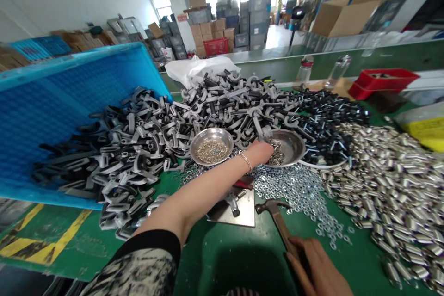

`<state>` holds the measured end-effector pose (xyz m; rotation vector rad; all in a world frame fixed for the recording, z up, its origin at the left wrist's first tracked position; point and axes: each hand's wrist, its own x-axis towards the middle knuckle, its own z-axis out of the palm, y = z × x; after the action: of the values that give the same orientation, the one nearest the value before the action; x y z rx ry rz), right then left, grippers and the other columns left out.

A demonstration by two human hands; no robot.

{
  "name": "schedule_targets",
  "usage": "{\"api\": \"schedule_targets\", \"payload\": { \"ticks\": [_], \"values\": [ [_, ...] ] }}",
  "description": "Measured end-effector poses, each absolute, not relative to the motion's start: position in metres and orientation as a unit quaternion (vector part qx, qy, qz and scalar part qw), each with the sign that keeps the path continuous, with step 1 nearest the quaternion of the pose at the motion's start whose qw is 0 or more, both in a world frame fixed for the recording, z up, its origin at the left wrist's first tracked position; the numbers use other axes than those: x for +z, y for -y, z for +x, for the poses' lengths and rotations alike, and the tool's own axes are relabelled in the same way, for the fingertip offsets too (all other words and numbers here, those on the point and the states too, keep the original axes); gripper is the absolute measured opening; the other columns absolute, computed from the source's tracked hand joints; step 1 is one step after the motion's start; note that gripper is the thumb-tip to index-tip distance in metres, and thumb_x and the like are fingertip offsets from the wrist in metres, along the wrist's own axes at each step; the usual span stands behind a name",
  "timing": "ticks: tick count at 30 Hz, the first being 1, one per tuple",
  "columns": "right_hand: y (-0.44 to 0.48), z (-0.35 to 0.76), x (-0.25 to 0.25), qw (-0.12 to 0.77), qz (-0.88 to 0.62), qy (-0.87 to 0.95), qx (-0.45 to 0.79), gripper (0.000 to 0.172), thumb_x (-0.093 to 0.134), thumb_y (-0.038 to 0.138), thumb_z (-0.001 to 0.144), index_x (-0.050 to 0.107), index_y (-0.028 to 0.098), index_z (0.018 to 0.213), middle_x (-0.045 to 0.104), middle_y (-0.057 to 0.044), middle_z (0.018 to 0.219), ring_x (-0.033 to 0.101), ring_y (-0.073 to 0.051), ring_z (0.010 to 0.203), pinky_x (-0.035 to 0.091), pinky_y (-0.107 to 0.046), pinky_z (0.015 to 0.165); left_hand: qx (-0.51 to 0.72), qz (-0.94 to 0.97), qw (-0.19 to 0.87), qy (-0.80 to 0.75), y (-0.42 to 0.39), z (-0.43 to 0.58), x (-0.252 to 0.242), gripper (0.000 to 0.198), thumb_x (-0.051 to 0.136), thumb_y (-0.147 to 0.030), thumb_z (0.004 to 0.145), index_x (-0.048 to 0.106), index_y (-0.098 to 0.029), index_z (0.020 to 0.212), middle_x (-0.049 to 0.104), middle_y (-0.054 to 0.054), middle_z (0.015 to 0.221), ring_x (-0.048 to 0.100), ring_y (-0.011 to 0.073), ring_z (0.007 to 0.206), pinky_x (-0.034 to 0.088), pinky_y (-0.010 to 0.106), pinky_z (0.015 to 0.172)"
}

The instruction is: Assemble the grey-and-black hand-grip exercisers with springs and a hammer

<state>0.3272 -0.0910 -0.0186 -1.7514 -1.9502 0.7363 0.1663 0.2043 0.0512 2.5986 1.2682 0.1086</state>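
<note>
My left hand [262, 152] reaches across to the right metal bowl [294, 145], its fingers curled down at the small metal pins [276, 153] inside. The fingertips are mostly hidden, so what they pinch cannot be made out. A grey clamp-shaped part [257, 128] shows just beyond that hand. My right hand [317, 263] is closed around the wooden handle of a hammer [277, 219], whose head rests by the metal plate [248, 215]. On the plate, partly under my forearm, lie a grey part [233, 204] and a red-handled tool [243, 183].
Another metal bowl [211, 132] holds tiny fittings. Grey clamp parts [222, 97] spill from a blue crate [79, 74]. Loose washers [294, 189], black knobs with bolts [326, 115] and metal cylinders [391, 175] cover the right side. A red bin [383, 83] and glass bottles [304, 72] stand behind.
</note>
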Motion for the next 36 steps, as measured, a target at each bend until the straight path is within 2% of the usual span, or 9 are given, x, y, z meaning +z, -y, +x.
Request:
{"api": "schedule_targets", "payload": {
  "ticks": [4, 9, 13, 15, 17, 20, 29, 33, 36],
  "values": [
    [0.086, 0.321, -0.027, 0.219, -0.636, 0.704, 0.228, 0.033, 0.05, 0.046, 0.094, 0.056, 0.024, 0.119, 0.065, -0.012, 0.112, 0.067, -0.028, 0.101, 0.053, -0.044, 0.089, 0.091, 0.871, 0.165, -0.455, -0.202, 0.162, 0.047, 0.011, 0.06, -0.011, 0.086, 0.072, -0.011, 0.087, 0.073, 0.013, 0.094, 0.068, 0.0224, 0.092, 0.05, 0.033, 0.083],
    [0.057, 0.309, -0.019, 0.228, -0.658, 0.652, 0.3, 0.04, 0.049, 0.046, 0.092, 0.051, 0.02, 0.123, 0.065, -0.014, 0.114, 0.066, -0.03, 0.102, 0.05, -0.045, 0.09, 0.194, 0.833, 0.22, -0.469, -0.179, 0.15, 0.058, 0.022, 0.049, -0.024, 0.096, 0.067, -0.014, 0.103, 0.072, 0.007, 0.103, 0.065, 0.0154, 0.094, 0.05, 0.027, 0.084],
    [0.048, 0.306, -0.006, 0.246, -0.634, 0.521, 0.516, 0.051, 0.052, 0.056, 0.088, 0.05, 0.02, 0.124, 0.067, -0.005, 0.089, 0.066, -0.025, 0.079, 0.051, -0.036, 0.073, 0.262, 0.772, 0.335, -0.473, -0.113, 0.097, 0.057, 0.016, 0.055, -0.029, 0.094, 0.066, -0.017, 0.093, 0.07, 0.003, 0.091, 0.063, 0.0151, 0.084, 0.047, 0.027, 0.078],
    [0.047, 0.306, -0.001, 0.239, -0.592, 0.454, 0.621, 0.046, 0.052, 0.06, 0.088, 0.056, 0.021, 0.112, 0.065, -0.002, 0.081, 0.063, -0.021, 0.073, 0.048, -0.03, 0.065, 0.266, 0.734, 0.34, -0.525, -0.077, 0.062, 0.048, 0.015, 0.056, -0.029, 0.093, 0.065, -0.018, 0.088, 0.068, 0.002, 0.087, 0.061, 0.0163, 0.083, 0.045, 0.028, 0.077],
    [0.046, 0.305, 0.002, 0.222, -0.579, 0.433, 0.654, 0.042, 0.054, 0.062, 0.088, 0.059, 0.021, 0.096, 0.06, 0.001, 0.074, 0.058, -0.017, 0.067, 0.044, -0.026, 0.059, 0.28, 0.696, 0.334, -0.571, -0.05, 0.034, 0.034, 0.013, 0.056, -0.026, 0.092, 0.064, -0.018, 0.086, 0.066, 0.002, 0.088, 0.06, 0.0172, 0.085, 0.044, 0.029, 0.079],
    [0.038, 0.304, 0.005, 0.216, -0.583, 0.463, 0.632, 0.041, 0.055, 0.062, 0.088, 0.057, 0.022, 0.087, 0.054, 0.003, 0.068, 0.053, -0.015, 0.062, 0.041, -0.024, 0.056, 0.285, 0.664, 0.325, -0.61, -0.033, 0.017, 0.014, 0.013, 0.057, -0.024, 0.091, 0.063, -0.017, 0.083, 0.065, 0.003, 0.087, 0.059, 0.0179, 0.086, 0.044, 0.03, 0.08],
    [0.018, 0.314, 0.042, 0.164, -0.58, 0.689, 0.402, 0.031, 0.05, 0.053, 0.092, 0.059, 0.025, 0.1, 0.068, -0.002, 0.082, 0.063, -0.023, 0.075, 0.048, -0.032, 0.068, 0.228, 0.711, 0.253, -0.615, -0.042, 0.027, 0.012, 0.013, 0.058, -0.023, 0.092, 0.063, -0.016, 0.083, 0.065, 0.005, 0.087, 0.06, 0.0204, 0.086, 0.044, 0.032, 0.079],
    [0.015, 0.314, 0.042, 0.119, -0.564, 0.711, 0.402, 0.031, 0.043, 0.051, 0.097, 0.057, 0.024, 0.102, 0.068, -0.002, 0.076, 0.063, -0.021, 0.066, 0.049, -0.031, 0.062, 0.154, 0.835, 0.116, -0.516, -0.042, 0.025, 0.023, 0.017, 0.049, -0.021, 0.097, 0.063, -0.014, 0.091, 0.064, 0.01, 0.096, 0.058, 0.0245, 0.097, 0.041, 0.04, 0.091],
    [0.012, 0.309, 0.046, 0.097, -0.549, 0.725, 0.405, 0.032, 0.042, 0.049, 0.098, 0.058, 0.023, 0.107, 0.071, -0.004, 0.08, 0.066, -0.021, 0.066, 0.051, -0.031, 0.061, 0.13, 0.874, 0.087, -0.459, -0.038, 0.021, 0.029, 0.02, 0.05, -0.026, 0.097, 0.063, -0.014, 0.105, 0.063, 0.012, 0.108, 0.055, 0.0276, 0.108, 0.038, 0.044, 0.099]
  ]
}}
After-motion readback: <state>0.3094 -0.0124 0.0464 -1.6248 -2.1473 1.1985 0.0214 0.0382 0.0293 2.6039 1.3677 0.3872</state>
